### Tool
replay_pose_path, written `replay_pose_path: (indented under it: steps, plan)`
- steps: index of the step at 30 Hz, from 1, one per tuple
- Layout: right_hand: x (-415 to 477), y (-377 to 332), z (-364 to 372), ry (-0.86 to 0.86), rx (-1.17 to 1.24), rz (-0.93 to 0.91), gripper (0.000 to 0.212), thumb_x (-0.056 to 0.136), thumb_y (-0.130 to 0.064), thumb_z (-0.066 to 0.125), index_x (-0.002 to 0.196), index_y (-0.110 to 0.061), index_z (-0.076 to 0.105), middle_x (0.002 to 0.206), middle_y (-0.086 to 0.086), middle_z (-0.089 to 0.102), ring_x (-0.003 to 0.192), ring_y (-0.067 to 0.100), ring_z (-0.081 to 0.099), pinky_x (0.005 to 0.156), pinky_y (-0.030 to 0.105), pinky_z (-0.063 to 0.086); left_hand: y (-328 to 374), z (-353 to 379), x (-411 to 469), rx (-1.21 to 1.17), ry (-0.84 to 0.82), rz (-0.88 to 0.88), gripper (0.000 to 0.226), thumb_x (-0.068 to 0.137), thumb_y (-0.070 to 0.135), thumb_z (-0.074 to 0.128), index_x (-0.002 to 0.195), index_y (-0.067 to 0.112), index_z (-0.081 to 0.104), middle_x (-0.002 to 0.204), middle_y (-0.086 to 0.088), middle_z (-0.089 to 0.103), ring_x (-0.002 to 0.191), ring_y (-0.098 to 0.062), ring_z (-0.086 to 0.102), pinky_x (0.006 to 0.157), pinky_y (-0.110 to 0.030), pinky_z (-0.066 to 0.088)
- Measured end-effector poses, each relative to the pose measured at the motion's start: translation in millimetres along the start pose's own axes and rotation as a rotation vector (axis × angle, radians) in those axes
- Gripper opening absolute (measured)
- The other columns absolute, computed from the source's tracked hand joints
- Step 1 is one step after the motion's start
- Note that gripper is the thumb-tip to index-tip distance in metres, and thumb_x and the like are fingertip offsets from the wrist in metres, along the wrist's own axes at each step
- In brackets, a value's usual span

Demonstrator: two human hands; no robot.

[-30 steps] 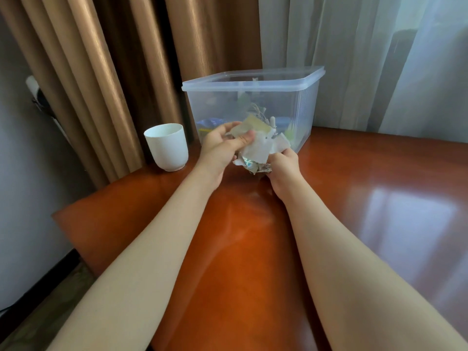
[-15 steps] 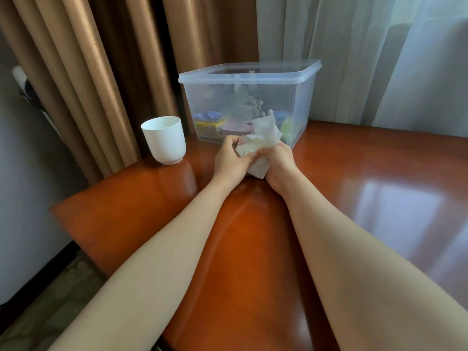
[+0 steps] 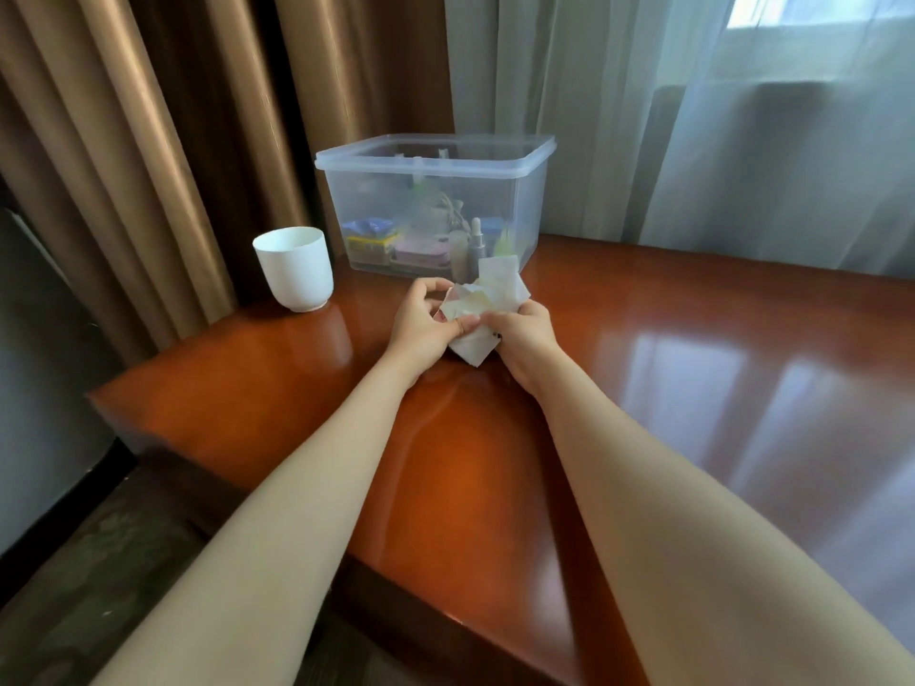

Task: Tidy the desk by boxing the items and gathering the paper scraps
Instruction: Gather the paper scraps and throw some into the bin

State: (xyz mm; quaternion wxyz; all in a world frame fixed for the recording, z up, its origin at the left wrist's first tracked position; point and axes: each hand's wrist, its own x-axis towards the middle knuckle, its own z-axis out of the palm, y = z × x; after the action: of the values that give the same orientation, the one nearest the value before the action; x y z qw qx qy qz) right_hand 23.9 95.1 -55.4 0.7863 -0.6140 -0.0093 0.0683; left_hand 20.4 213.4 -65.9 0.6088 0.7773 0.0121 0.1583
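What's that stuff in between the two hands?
A crumpled bunch of white paper scraps sits there; the left hand and the right hand both grip it. The head view shows this.

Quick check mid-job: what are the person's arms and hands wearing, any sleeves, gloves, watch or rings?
Nothing worn shows. The left hand and right hand are bare: no gloves, no rings visible. The left forearm and right forearm are bare down to the picture's lower edge: no sleeves, watch or bracelet.
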Motion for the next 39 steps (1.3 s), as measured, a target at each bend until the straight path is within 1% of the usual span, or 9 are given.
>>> replay_pose_path:
  steps: [5,8,12,15,17,20,28,34,39]
  plan:
    - [-36.2,-8.8,-22.1,0.048,-0.075,-0.015,0.034,0.086,0.01,0.053,0.12,0.007,0.052,0.097,0.013,0.063,0.102,0.033,0.063,0.089,0.039,0.053,12.4,13.4,-24.9,-0.006,-0.062,-0.017,0.043,0.074,0.007,0.077,0.107,0.015,0.05,0.113,-0.01,0.063,0.102,-0.019,0.061,0.085,-0.028,0.052]
    - [-56.0,-20.1,-39.8,0.064,-0.129,-0.015,0.033,0.087,0.008,0.055,0.12,0.006,0.052,0.112,0.02,0.061,0.098,0.031,0.063,0.081,0.038,0.054,27.4,24.2,-35.7,0.022,-0.104,0.003,0.043,0.073,0.008,0.078,0.105,0.016,0.051,0.113,-0.007,0.061,0.105,-0.019,0.059,0.086,-0.027,0.052]
    - [-75.7,-37.4,-66.8,0.114,-0.134,-0.072,0.035,0.085,0.01,0.056,0.12,0.008,0.052,0.109,0.018,0.063,0.103,0.033,0.062,0.084,0.038,0.054,54.6,46.6,-47.4,-0.007,-0.199,0.015,0.042,0.075,0.005,0.076,0.105,0.015,0.049,0.114,-0.007,0.058,0.104,-0.02,0.058,0.066,-0.021,0.055]
    - [-92.2,-53.8,-91.0,0.143,-0.137,-0.126,0.034,0.083,0.012,0.055,0.117,0.008,0.054,0.1,0.013,0.061,0.088,0.026,0.064,0.07,0.031,0.057,77.4,69.3,-56.4,-0.037,-0.27,0.02,0.041,0.075,0.004,0.076,0.104,0.014,0.049,0.109,-0.008,0.058,0.103,-0.025,0.059,0.068,-0.031,0.056]
    - [-98.2,-61.8,-103.5,0.144,-0.131,-0.147,0.034,0.082,0.014,0.054,0.116,0.009,0.056,0.101,0.015,0.062,0.078,0.022,0.064,0.063,0.027,0.057,87.4,81.4,-60.6,-0.044,-0.3,0.018,0.041,0.075,0.004,0.076,0.104,0.013,0.048,0.102,-0.007,0.057,0.096,-0.025,0.06,0.064,-0.031,0.057]
    - [-115.0,-77.8,-131.8,0.196,-0.136,-0.182,0.035,0.082,0.015,0.052,0.116,0.009,0.057,0.103,0.018,0.062,0.076,0.022,0.063,0.063,0.026,0.057,107.5,109.7,-70.8,-0.096,-0.362,0.015,0.04,0.075,0.004,0.076,0.102,0.013,0.049,0.091,-0.004,0.056,0.086,-0.021,0.059,0.053,-0.023,0.057]
    - [-168.2,-106.8,-204.6,0.359,-0.111,-0.218,0.035,0.083,0.017,0.048,0.116,0.009,0.058,0.102,0.017,0.061,0.071,0.02,0.061,0.057,0.022,0.056,147.1,187.1,-104.0,-0.142,-0.55,0.045,0.038,0.074,0.0,0.076,0.096,0.013,0.049,0.081,-0.003,0.055,0.069,-0.015,0.058,0.043,-0.018,0.053]
    - [-214.6,-122.4,-252.5,0.496,-0.095,-0.25,0.035,0.082,0.018,0.05,0.112,0.005,0.06,0.09,0.011,0.064,0.066,0.017,0.062,0.056,0.022,0.056,173.3,242.1,-140.2,-0.184,-0.682,0.05,0.04,0.074,-0.001,0.076,0.102,0.009,0.05,0.08,-0.002,0.054,0.066,-0.012,0.058,0.045,-0.02,0.054]
    - [-256.8,-132.2,-294.3,0.644,-0.112,-0.247,0.034,0.083,0.016,0.049,0.114,0.006,0.058,0.1,0.016,0.061,0.07,0.02,0.061,0.055,0.023,0.056,192.7,285.9,-177.0,-0.189,-0.794,0.107,0.036,0.074,0.001,0.076,0.098,0.01,0.051,0.081,-0.003,0.053,0.069,-0.015,0.059,0.049,-0.023,0.056]
